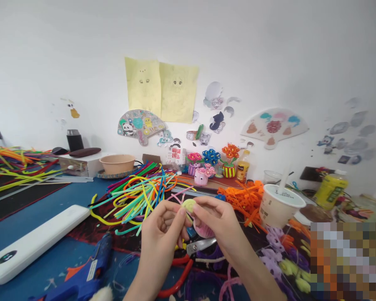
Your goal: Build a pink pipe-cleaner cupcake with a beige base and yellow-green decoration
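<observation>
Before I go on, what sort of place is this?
Most likely a craft workspace: a loose pile of colourful fuzzy stems, a blue glue gun and red-handled scissors are all in view.

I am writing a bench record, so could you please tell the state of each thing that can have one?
Coil: rolled, held
Left hand: pinching coil
Right hand: pinching coil
Scissors: partly hidden, open or shut unclear
Glue gun: lying down
Cup: lidded, straw in
Yellow bottle: capped
Flask: closed, upright
</observation>
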Demonstrator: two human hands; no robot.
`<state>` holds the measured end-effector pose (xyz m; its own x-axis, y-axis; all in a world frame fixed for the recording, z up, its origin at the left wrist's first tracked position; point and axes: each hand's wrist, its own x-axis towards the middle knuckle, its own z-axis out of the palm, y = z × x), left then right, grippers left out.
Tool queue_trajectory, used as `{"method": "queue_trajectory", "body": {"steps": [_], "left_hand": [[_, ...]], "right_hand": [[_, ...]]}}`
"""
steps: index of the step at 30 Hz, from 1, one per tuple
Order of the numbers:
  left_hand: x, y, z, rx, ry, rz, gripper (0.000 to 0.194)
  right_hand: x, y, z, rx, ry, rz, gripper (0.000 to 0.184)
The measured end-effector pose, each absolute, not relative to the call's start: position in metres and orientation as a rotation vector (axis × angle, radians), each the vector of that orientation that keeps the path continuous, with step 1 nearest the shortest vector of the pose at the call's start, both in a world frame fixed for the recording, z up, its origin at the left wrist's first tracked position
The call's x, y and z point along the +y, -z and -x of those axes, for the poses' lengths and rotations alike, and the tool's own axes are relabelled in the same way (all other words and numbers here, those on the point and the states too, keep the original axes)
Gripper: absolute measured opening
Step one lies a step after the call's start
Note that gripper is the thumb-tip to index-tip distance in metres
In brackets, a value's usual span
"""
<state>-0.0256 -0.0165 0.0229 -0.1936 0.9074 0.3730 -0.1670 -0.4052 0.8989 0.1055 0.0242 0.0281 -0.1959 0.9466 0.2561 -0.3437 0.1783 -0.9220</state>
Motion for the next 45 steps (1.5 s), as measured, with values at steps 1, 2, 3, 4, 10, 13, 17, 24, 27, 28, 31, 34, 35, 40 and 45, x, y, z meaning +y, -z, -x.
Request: {"method": "queue_trajectory", "body": {"steps": [1,2,3,4,10,13,17,24,27,28,31,34,35,40,45], "left_hand": [[-0.017,-0.023,0.025,0.954,-1.699,-1.265,0.024],[-0.017,-0.022,0.024,0.962,-1.686,-1.277,0.025],[-0.017,-0.022,0.024,0.973,-1.673,-1.289,0.025],[-0.017,-0.022,0.023,0.985,-1.666,-1.299,0.026],[-0.016,-0.022,0.024,1.008,-1.675,-1.337,0.023],[-0.017,-0.022,0.024,1.003,-1.682,-1.341,0.023],[-0.018,-0.021,0.023,0.988,-1.697,-1.351,0.021],[-0.019,-0.02,0.021,0.963,-1.781,-1.341,0.018],[-0.02,-0.024,0.021,0.982,-1.795,-1.342,0.017],[-0.02,-0.024,0.021,0.984,-1.802,-1.345,0.016],[-0.019,-0.023,0.021,0.969,-1.835,-1.348,0.016],[-0.018,-0.019,0.02,0.954,-1.845,-1.349,0.016],[-0.017,-0.018,0.02,0.959,-1.839,-1.349,0.016],[-0.018,-0.018,0.021,1.033,-1.781,-1.377,0.02],[-0.016,-0.024,0.026,1.169,-1.745,-1.491,0.015]], "right_hand": [[0.023,-0.03,-0.105,-1.217,-1.349,0.688,0.031],[0.023,-0.031,-0.105,-1.213,-1.351,0.696,0.032],[0.022,-0.032,-0.106,-1.216,-1.352,0.705,0.032],[0.021,-0.033,-0.106,-1.221,-1.353,0.714,0.033],[0.023,-0.03,-0.105,-1.212,-1.417,0.691,0.03],[0.022,-0.028,-0.103,-1.148,-1.44,0.668,0.031],[0.018,-0.029,-0.1,-1.076,-1.389,0.653,0.031],[0.013,-0.031,-0.097,-1.061,-1.327,0.65,0.026],[0.012,-0.03,-0.096,-1.072,-1.326,0.647,0.025],[0.012,-0.03,-0.096,-1.073,-1.325,0.643,0.025],[0.012,-0.03,-0.095,-1.069,-1.322,0.634,0.025],[0.012,-0.03,-0.094,-1.05,-1.32,0.634,0.023],[0.012,-0.029,-0.094,-1.041,-1.32,0.634,0.023],[0.015,-0.023,-0.093,-1.008,-1.3,0.626,0.026],[0.017,-0.021,-0.094,-1.012,-1.282,0.62,0.021]]}}
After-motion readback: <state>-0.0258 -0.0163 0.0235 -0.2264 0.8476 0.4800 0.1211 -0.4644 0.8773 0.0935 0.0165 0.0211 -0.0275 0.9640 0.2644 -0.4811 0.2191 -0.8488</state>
